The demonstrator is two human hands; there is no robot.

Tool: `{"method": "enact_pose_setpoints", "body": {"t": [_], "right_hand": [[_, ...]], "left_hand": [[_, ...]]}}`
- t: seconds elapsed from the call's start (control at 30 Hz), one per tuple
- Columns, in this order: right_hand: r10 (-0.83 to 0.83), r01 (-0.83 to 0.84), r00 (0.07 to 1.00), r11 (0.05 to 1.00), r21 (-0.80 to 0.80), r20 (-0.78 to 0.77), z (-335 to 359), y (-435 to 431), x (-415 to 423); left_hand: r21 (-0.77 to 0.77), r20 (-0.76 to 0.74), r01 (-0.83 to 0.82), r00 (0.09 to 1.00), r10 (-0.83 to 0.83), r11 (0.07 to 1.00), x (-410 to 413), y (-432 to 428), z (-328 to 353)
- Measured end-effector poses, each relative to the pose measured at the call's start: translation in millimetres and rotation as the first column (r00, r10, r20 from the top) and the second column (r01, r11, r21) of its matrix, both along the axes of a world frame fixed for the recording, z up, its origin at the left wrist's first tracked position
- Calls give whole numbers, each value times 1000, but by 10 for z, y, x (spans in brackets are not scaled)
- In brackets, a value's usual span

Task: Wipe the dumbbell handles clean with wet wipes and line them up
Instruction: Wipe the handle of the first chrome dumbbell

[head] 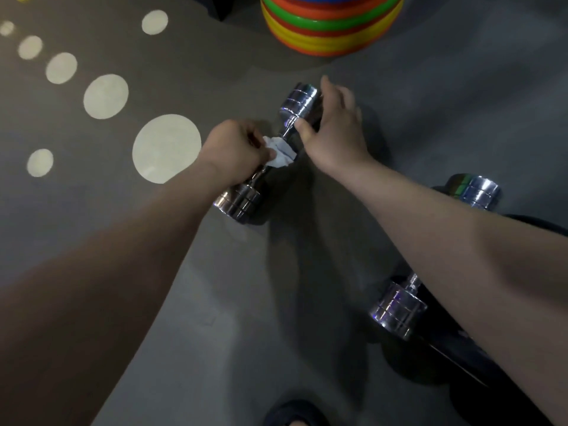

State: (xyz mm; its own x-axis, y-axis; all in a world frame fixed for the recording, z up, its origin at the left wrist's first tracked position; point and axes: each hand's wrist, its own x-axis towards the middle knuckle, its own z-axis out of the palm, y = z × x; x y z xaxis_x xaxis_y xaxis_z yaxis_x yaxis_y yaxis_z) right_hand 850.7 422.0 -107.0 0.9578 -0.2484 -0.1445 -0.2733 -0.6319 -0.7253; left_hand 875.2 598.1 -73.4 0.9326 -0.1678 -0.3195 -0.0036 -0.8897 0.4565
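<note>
The dumbbell [239, 202] being cleaned lies on the grey floor [215, 302] ahead of the person, its long axis running from the near-left head up to the far-right head. The left hand [235, 149] sits at the middle of that axis, fingers curled, pinching a crumpled white wet wipe [281, 153] against the handle [260, 176]. The wipe wraps the bar just on the far-head side of the hand. The right hand [333, 124] grips that far head, thumb on its near side and fingers curved over it, probably bracing it against rolling. Any wiping stroke must run along the bar, and the bare stretch toward the near head lies right beside the left hand, so the left hand is better placed for it. A 2nd dumbbell [398, 309] rests well to the right, roughly parallel, its handle hidden under the right forearm. A stack of coloured discs [332, 32] stands beyond the far head, and pale round spots [166, 149] mark the floor to the left. Neither blocks the stroke.
</note>
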Motion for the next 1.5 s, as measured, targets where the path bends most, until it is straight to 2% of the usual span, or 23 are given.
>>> {"method": "enact_pose_setpoints", "body": {"t": [0.07,0.23,0.37,0.5,0.57,0.67,0.77,0.83,0.9,0.97,1.03,1.13,1.23,1.33,1.5], "right_hand": [[69,-69,998,998,-1,-2,-18,-65,77],[123,-123,992,992,-19,-19,-33,-165,148],[141,-142,990,988,-64,-30,-57,-191,145],[162,-167,985,980,-108,-54,-45,-232,197],[171,-178,983,979,-104,-67,-17,-240,213],[177,-184,982,977,-109,-71,12,-239,224],[175,-182,982,977,-114,-74,36,-220,230],[172,-180,982,978,-108,-77,48,-209,225],[168,-176,983,978,-111,-76,54,-200,218],[166,-174,983,978,-111,-78,57,-192,209],[162,-171,983,979,-108,-83,63,-195,201],[165,-174,982,979,-106,-87,71,-201,197],[168,-178,981,977,-117,-97,81,-198,205],[159,-170,983,979,-114,-95,89,-178,202],[146,-156,986,979,-129,-84,85,-156,182]], "left_hand": [[-31,17,-43,999,44,999,51,-109,-10],[-214,1,-153,988,157,965,158,-409,-93],[-215,-38,-101,995,95,971,188,-309,-112],[-240,-217,-102,975,49,965,201,-9,-93],[-233,-243,-88,969,30,968,208,65,-81],[-232,-201,-106,978,59,967,164,21,-54],[-317,-136,-268,962,236,910,148,-18,-10],[-194,36,-264,961,276,945,191,18,3],[-50,107,-189,975,193,981,205,12,5],[-69,30,-83,996,86,994,169,-50,-3],[-153,-38,-52,998,47,987,122,-85,-3],[-286,-117,-149,986,120,947,93,-8,-14],[-334,-166,-160,980,109,929,42,16,-51],[-335,-139,-204,976,166,920,46,-109,-54],[-431,-216,-382,923,317,817,101,-385,-39]]}}
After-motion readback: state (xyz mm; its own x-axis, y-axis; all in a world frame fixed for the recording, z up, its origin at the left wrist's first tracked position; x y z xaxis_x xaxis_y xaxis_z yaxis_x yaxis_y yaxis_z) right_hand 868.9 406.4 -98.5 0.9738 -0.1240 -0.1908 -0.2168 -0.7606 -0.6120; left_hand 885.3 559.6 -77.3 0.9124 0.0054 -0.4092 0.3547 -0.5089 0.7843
